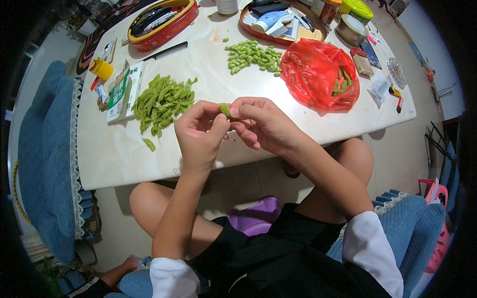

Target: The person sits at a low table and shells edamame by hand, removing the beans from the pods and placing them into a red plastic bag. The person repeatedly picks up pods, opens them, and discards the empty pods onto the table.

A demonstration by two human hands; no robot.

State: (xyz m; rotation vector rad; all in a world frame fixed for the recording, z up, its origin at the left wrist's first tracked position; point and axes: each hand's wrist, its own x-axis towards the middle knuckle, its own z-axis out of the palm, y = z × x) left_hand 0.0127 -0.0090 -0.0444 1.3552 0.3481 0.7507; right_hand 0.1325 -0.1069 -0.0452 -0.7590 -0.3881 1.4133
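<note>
Both my hands meet above the near part of the table and pinch one green soybean pod (pixel 225 110) between thumbs and forefingers. My left hand (pixel 203 130) has the pod's left side, and my right hand (pixel 261 121) has its right end. Left of my hands lies a heap of flattened green pods (pixel 162 102), with a single pod (pixel 148 144) apart below it. Beyond my hands is a pile of shelled green beans (pixel 253 56). An opened red plastic bag (pixel 309 74) touches its right side, and several plump pods (pixel 342 83) show inside.
On the pale table (pixel 111 160) stand a red oval tin (pixel 164 33) of pens, a round tray (pixel 246 28) of small items and a metal tin (pixel 351 29). A black comb (pixel 167 51), books (pixel 121 93) and a yellow bottle (pixel 101 69) lie left; a glass ashtray (pixel 397 72) is right.
</note>
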